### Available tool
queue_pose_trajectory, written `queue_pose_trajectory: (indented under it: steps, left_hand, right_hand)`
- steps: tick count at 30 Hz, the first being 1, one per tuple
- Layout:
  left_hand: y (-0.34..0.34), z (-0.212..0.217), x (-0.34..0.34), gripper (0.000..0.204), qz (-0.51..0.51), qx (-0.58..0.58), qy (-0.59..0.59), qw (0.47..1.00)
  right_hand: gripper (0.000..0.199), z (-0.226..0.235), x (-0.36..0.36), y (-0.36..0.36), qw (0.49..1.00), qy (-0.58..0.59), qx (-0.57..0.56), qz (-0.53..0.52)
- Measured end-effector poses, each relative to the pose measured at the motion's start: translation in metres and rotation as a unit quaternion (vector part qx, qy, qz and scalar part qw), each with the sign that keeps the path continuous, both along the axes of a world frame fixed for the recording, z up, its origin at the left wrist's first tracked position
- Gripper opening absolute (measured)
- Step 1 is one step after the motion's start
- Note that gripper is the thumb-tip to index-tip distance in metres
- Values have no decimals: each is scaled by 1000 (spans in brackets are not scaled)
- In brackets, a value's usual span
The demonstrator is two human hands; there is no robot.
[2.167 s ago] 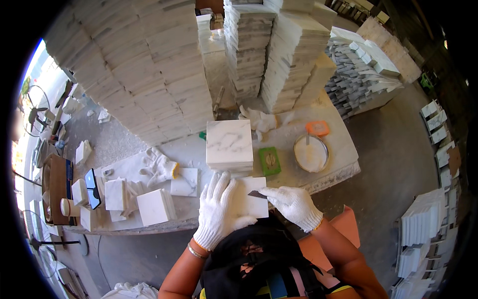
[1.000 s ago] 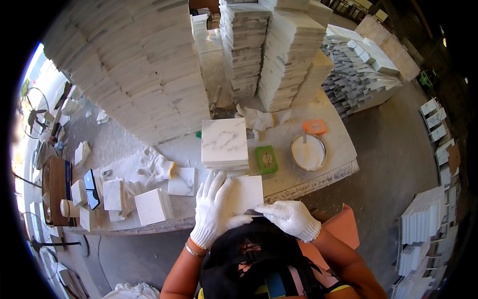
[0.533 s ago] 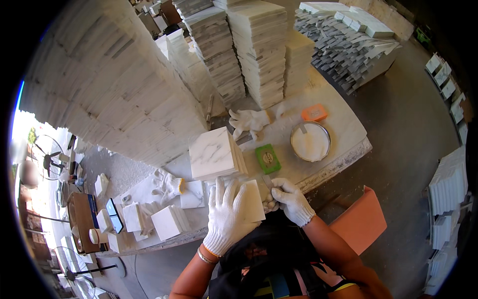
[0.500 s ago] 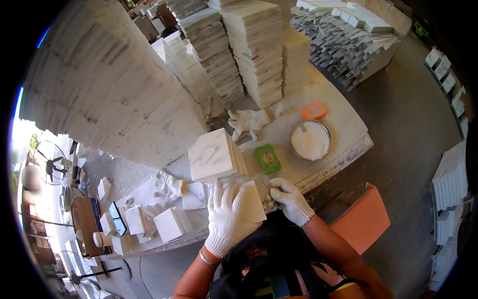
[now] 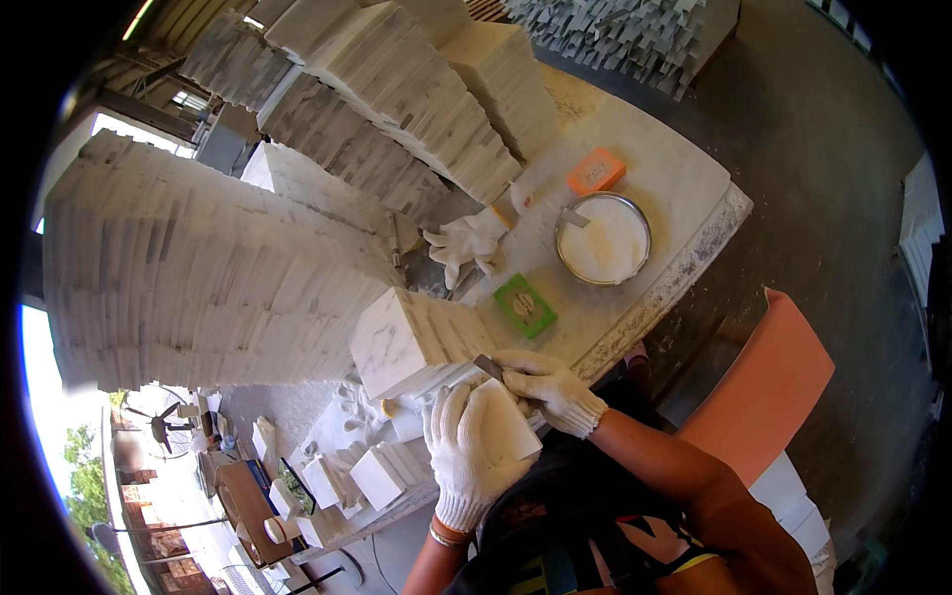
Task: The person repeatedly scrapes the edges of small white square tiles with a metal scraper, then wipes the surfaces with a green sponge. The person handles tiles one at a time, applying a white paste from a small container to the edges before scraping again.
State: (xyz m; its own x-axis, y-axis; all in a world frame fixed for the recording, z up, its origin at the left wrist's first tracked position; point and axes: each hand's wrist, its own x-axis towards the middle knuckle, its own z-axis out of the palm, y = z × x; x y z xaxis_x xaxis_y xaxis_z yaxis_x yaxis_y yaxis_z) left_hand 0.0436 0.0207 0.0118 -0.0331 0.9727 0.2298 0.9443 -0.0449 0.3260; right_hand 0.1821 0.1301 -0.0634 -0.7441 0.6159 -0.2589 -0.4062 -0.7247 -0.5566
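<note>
Right grip [image 5: 550, 390] pinching a grey blade [image 5: 487, 366] — left grip [image 5: 464, 451] spread over the white tile [image 5: 512, 428] beneath it

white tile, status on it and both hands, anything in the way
Left hand laid over white tile. Right hand gripping small grey blade near tile's upper edge. Tile stack close ahead; green box apart from hands.

Grey floor [image 5: 823, 198] spreads right — daylight [image 5: 45, 397] glares left.
</note>
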Motion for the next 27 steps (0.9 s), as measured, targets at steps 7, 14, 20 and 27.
queue_pose_trajectory:
  steps: [7, 14, 20, 27]
  left_hand:
    - [-1, -7, 0, 97, -2, 15, -24, 1000]
    - [3, -4, 4, 99, -18, 31, -14, 999]
    - [3, -3, 2, 97, -19, 16, -13, 1000]
    - [2, -6, 0, 97, -16, 24, -15, 999]
  right_hand:
    - [41, -13, 14, -19, 1000, -1, 10, 10]
    - [45, -17, 34, -39, 999, -28, 15, 10]
    - [51, -16, 2, 2, 999, 45, -25, -3]
    - [49, -5, -7, 2, 999, 34, -15, -17]
